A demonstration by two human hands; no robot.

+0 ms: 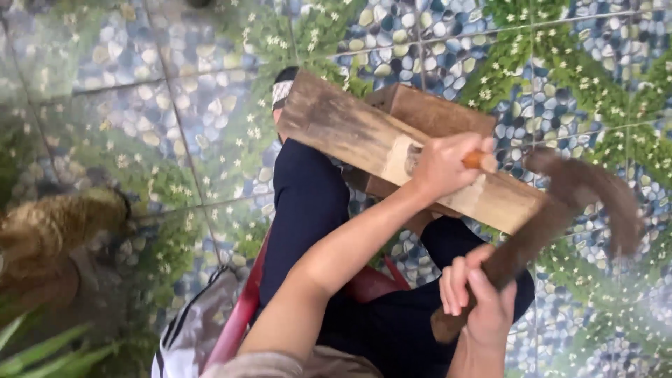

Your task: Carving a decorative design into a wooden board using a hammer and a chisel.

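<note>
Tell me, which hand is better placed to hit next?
Probably the right hand: it grips the hammer, raised beside the plank. The left hand is busy holding the orange-handled tool against the wood.

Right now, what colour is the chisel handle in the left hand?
Orange, on the chisel handle poking from the left hand; head view.

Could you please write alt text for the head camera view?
The left hand holds a chisel against a wooden plank resting across the legs, while the right hand grips a blurred wooden mallet above a pebble-patterned tile floor.
</note>
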